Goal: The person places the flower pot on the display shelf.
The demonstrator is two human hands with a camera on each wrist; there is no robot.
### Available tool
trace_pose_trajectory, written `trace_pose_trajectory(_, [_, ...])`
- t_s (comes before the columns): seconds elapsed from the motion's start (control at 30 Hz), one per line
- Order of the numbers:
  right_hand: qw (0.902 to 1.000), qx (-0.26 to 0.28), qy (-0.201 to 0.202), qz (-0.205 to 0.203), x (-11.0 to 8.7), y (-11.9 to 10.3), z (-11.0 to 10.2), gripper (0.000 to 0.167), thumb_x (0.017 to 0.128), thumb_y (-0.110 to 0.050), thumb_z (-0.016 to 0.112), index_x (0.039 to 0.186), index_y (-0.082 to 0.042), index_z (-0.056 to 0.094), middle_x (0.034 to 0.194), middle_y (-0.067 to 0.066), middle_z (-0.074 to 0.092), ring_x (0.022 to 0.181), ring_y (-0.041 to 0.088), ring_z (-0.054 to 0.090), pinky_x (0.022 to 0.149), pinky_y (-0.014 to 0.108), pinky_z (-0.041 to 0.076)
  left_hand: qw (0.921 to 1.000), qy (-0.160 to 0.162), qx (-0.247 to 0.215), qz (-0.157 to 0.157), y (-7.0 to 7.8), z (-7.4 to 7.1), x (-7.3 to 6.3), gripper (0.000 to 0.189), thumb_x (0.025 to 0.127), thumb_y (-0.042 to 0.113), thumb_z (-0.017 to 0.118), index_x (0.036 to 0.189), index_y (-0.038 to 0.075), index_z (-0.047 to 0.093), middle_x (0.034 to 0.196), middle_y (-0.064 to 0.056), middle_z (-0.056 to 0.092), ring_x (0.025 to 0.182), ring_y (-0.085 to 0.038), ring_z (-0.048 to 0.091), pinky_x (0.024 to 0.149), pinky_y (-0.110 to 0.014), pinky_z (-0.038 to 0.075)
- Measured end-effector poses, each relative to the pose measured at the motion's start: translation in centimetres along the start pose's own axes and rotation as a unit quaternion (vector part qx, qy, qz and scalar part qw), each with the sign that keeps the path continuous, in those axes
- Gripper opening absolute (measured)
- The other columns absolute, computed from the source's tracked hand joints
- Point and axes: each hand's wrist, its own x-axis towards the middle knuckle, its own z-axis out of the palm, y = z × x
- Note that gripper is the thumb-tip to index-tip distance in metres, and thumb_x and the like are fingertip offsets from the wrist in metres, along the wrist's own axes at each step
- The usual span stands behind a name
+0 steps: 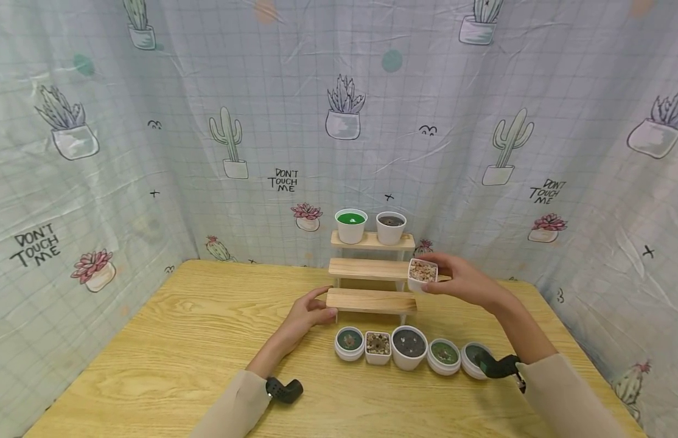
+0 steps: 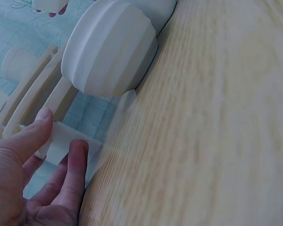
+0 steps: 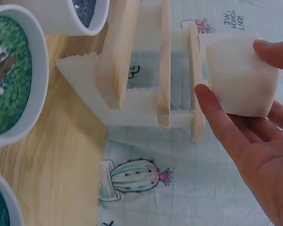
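A small three-tier wooden stand (image 1: pixel 372 299) with white side panels stands at the back of the table. My left hand (image 1: pixel 300 317) grips its left end by the lowest tier. In the left wrist view the thumb lies at the shelf's end and the fingers (image 2: pixel 77 160) curl about the white side panel. My right hand (image 1: pixel 466 281) holds a square white pot (image 1: pixel 423 272) filled with tan gravel, at the right end of the middle tier. The right wrist view shows that pot (image 3: pixel 240 75) between thumb and fingers, beside the stand. Whether it touches the stand I cannot tell.
On the top tier sit a pot with green filling (image 1: pixel 351 226) and a pot with grey filling (image 1: pixel 391 228). Several white pots line the table before the stand, among them a pebble-filled square pot (image 1: pixel 378 348) and a larger round pot (image 1: pixel 409 347). A printed curtain (image 1: pixel 295 121) hangs behind.
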Motion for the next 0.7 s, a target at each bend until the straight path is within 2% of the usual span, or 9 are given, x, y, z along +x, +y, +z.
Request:
trace_pose_trajectory(0.37, [0.9999,-0.001,0.003,-0.012,1.9,0.0,0.8,0.064,0.094,-0.019,0.076,0.151,-0.003,0.049,0.138,0.02,0.058,0.125,0.036,0.06,0.093,0.032,0.053,1.0,0.004,0.007,-0.002,0.1,0.1,-0.2,0.075,0.095,0.022,0.076,0.159,0.015,0.038,0.119,-0.017,0.069,0.102,-0.024,0.074,0.094,-0.035,0.06])
trace_pose_trajectory(0.7, [0.9999,0.005,0.014,-0.008,3.7,-0.8,1.3,0.063,0.092,-0.019,0.077,0.148,-0.004,0.053,0.131,0.017,0.06,0.119,0.03,0.061,0.092,0.025,0.052,1.0,0.003,0.003,-0.004,0.3,0.1,-0.1,0.074,0.095,0.021,0.076,0.159,0.015,0.039,0.117,-0.016,0.068,0.102,-0.024,0.075,0.094,-0.035,0.061])
